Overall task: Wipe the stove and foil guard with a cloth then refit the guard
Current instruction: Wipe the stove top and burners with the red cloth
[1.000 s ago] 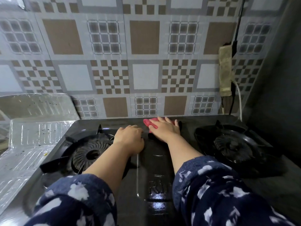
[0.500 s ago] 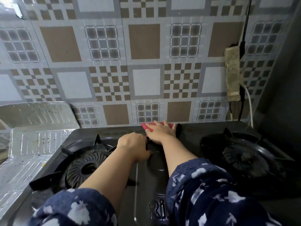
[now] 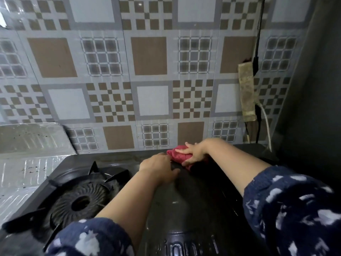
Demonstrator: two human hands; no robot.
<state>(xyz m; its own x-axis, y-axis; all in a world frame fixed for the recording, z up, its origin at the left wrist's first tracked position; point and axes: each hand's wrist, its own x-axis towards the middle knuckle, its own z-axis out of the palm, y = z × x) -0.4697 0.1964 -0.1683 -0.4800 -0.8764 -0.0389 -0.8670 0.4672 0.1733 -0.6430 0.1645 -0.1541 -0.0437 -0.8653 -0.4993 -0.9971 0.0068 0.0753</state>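
Right hand (image 3: 193, 154) atop red cloth (image 3: 178, 156)

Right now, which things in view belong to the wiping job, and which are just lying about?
Job:
- cloth, red, under the right hand
- stove, left hand resting on it
- foil guard, off to the left, spotted

Lying about:
- power strip on the wall
- cables beside it
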